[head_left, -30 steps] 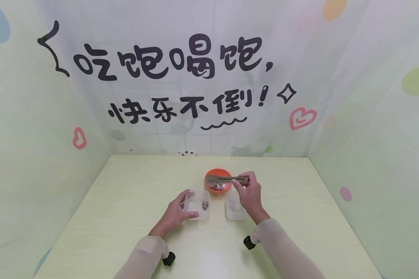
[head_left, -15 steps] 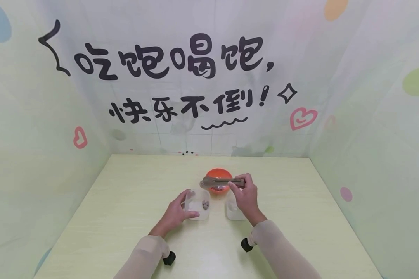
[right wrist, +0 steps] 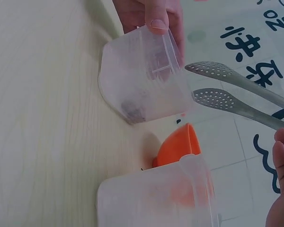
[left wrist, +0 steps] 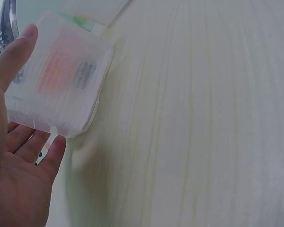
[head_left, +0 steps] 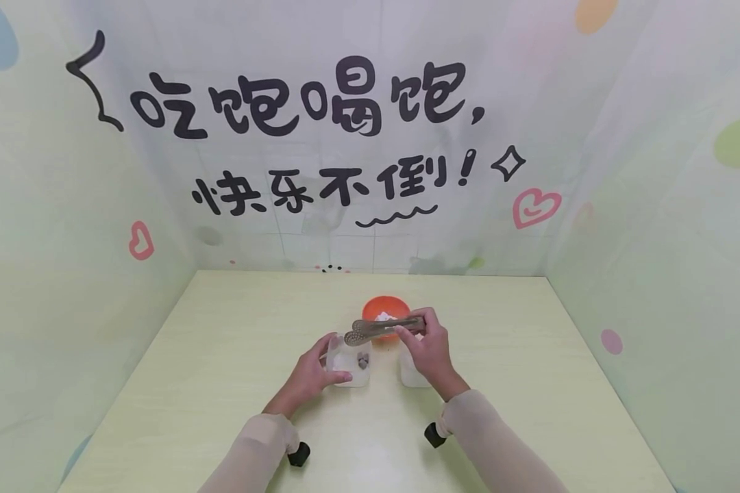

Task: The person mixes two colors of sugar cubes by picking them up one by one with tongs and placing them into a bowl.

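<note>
My left hand grips a translucent square plastic container on the table, its thumb at the near rim and fingers around the far side. A few greyish-brown lumps lie in that container's right part. My right hand holds metal food tongs with perforated tips. The two tips stand apart just over the left container's rim, and nothing shows between them in the right wrist view. Behind, the orange bowl has white pieces in it, partly hidden by the tongs.
A second translucent container stands to the right, partly covered by my right hand. The pale wood-grain table is bounded by printed curtain walls at the back and both sides.
The tongs have moved left and nearer from over the orange bowl to the left container's rim, and their tips have spread apart. White pieces in the bowl now show. My left hand stays put.
</note>
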The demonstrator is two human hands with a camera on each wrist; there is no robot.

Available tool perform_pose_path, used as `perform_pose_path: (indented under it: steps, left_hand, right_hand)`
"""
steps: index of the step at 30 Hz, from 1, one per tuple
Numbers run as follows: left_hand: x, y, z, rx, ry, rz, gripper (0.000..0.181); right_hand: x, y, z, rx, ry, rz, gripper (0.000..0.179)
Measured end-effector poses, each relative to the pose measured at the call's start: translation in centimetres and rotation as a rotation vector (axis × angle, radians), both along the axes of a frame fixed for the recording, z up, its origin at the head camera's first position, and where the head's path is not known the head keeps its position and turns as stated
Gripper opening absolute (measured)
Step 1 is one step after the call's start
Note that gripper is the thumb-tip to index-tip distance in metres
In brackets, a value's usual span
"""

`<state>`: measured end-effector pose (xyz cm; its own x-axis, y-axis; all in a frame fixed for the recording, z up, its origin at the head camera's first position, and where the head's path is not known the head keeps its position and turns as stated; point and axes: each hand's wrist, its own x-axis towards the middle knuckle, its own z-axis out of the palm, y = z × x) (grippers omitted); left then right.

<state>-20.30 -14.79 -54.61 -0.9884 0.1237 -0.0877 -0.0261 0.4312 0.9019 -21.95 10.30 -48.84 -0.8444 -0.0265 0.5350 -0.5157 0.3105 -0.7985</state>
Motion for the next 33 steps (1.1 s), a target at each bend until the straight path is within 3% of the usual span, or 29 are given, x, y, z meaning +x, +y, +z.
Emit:
perform_pose_path:
  steps: [12, 19, 25, 33]
  left_hand:
    - [-0.2, -0.2, -0.3, 0.022, 0.020, -0.017, 0.098]
    - [-0.1, -0.2, -0.3, 0.028, 0.016, -0.014, 0.098]
    - [-0.2, -0.2, -0.3, 0.020, 0.020, -0.011, 0.098]
    - [-0.1, -0.2, -0.2, 0.033, 0.019, -0.014, 0.098]
  right_hand:
    - [0.3, -0.3, 0.3, 0.025, 0.027, -0.015, 0.029]
    - [0.7, -0.5, 0.3, 0.063, 0.049, 0.026, 0.028]
    - [0.9, -0.8, 0.1, 0.146, 0.061, 0.066, 0.029]
    - [1.2, -1.4, 0.1, 0.284, 0.006, 0.088, 0.030]
